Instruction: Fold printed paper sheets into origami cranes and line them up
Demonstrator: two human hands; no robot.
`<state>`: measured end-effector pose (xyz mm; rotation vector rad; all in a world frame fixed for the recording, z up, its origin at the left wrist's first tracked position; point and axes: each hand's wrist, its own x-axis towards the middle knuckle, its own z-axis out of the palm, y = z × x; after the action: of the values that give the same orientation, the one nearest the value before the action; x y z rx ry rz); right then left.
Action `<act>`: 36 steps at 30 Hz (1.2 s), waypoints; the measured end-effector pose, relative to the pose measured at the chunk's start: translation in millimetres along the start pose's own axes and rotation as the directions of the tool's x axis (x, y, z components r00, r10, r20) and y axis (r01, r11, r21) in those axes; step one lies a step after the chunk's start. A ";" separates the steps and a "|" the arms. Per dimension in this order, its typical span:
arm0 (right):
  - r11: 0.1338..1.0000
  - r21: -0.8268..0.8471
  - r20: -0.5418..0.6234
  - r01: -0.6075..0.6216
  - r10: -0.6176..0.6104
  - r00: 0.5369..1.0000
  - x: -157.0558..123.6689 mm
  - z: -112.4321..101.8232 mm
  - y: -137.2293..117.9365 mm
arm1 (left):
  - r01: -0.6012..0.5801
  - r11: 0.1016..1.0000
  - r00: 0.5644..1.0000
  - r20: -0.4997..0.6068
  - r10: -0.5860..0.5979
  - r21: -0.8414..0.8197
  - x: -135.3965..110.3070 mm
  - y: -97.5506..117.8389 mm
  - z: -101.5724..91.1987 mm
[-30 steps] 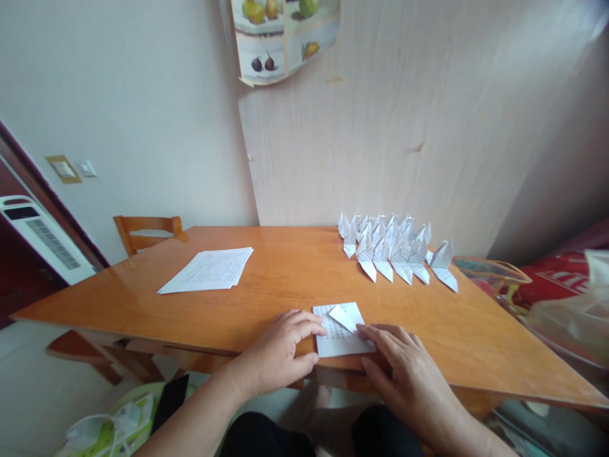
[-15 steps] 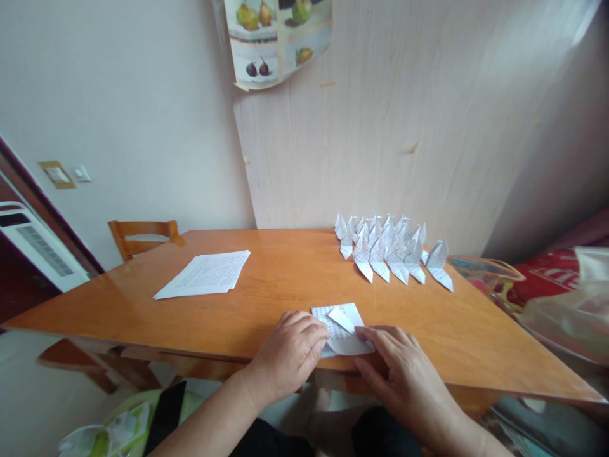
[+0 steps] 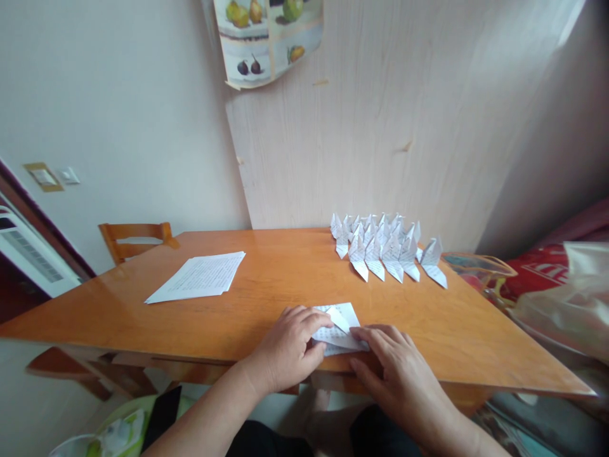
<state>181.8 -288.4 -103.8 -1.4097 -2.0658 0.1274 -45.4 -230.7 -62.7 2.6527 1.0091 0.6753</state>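
Observation:
A small printed paper sheet (image 3: 339,327) lies at the near edge of the orange wooden table (image 3: 266,298), partly folded, with one corner turned over. My left hand (image 3: 288,346) rests on its left side, fingers curled and pinching its near edge. My right hand (image 3: 394,368) lies on the sheet's right side, fingers pressed down on the paper. Several folded paper cranes (image 3: 383,247) stand in rows at the table's far right.
A stack of printed sheets (image 3: 197,276) lies on the table's left part. A wooden chair (image 3: 136,235) stands behind the table at the left. A wood panel (image 3: 380,114) leans behind the cranes. Plastic bags (image 3: 556,298) sit to the right.
The sheet's near edge has been lifted and folded upward, so the paper looks shorter. My left hand has moved further onto the sheet. The view has shifted slightly.

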 end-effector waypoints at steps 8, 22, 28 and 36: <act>0.999 0.025 0.012 -0.024 0.023 1.000 1.0 -2.1 -0.7 | 0.065 0.997 0.994 0.088 -0.069 0.043 11.8 6.1 -3.2; 0.983 0.149 0.066 -0.108 0.099 0.993 3.0 -7.2 3.2 | 0.138 0.986 0.985 0.095 -0.147 0.092 22.4 4.2 2.7; 0.980 0.162 0.078 -0.118 0.106 0.991 5.2 -11.0 0.3 | 0.163 0.984 0.981 0.097 -0.169 0.068 27.0 3.7 2.9; 0.952 0.260 0.099 -0.162 0.140 0.985 8.8 -14.5 7.6 | 0.169 0.982 0.980 0.096 -0.177 0.079 30.0 3.1 3.8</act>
<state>193.7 -281.3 -91.5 -1.4103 -1.9159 0.5148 -22.0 -213.0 -54.8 2.5883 1.2376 0.4698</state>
